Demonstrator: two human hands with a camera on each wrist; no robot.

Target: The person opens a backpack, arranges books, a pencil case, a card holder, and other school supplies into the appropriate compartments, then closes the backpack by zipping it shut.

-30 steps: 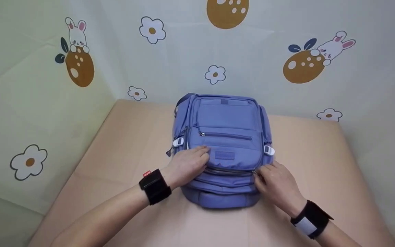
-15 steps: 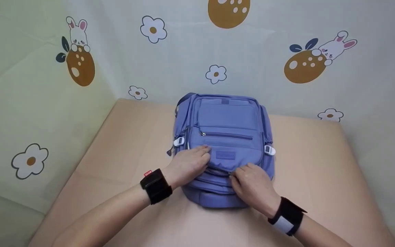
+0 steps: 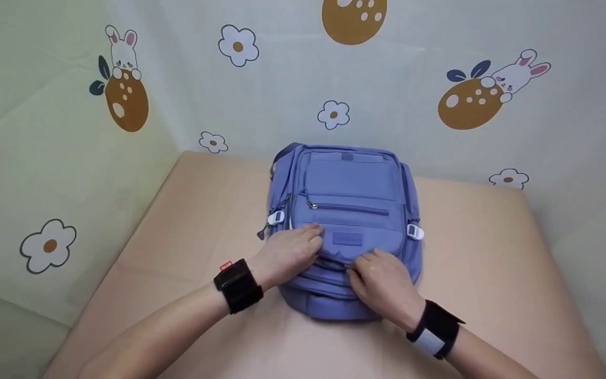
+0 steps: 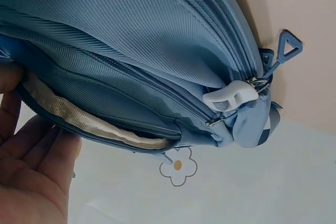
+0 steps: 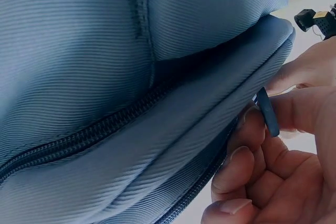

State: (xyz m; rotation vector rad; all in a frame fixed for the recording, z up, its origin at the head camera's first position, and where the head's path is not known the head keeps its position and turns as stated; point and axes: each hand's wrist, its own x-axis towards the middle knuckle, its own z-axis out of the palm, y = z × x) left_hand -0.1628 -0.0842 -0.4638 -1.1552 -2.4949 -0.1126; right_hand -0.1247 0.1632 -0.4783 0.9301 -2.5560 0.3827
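Observation:
A blue backpack (image 3: 353, 179) lies front side up on the table, its bottom toward me. My left hand (image 3: 290, 252) grips the edge of its front pocket at the lower left. In the left wrist view that pocket gapes, and pale lining (image 4: 100, 124) shows along its zipper edge beside the fingers. Near the lower middle of the bag, my right hand (image 3: 384, 279) pinches a zipper pull (image 5: 268, 113), seen as a dark tab between thumb and fingers in the right wrist view. Another zippered seam (image 5: 79, 142) runs across the bag there.
A peach-coloured table (image 3: 198, 210) carries the bag, with pale flower-and-rabbit patterned cloth (image 3: 276, 100) behind and at the sides. White buckles (image 3: 276, 217) sit on both bag sides. A triangular zipper pull (image 4: 289, 45) hangs loose at one side. Black bands (image 3: 238, 287) wrap both wrists.
My right hand has moved left along the pocket's lower zipper with the pull, from the right corner to near the middle. The left hand keeps its grip on the pocket edge.

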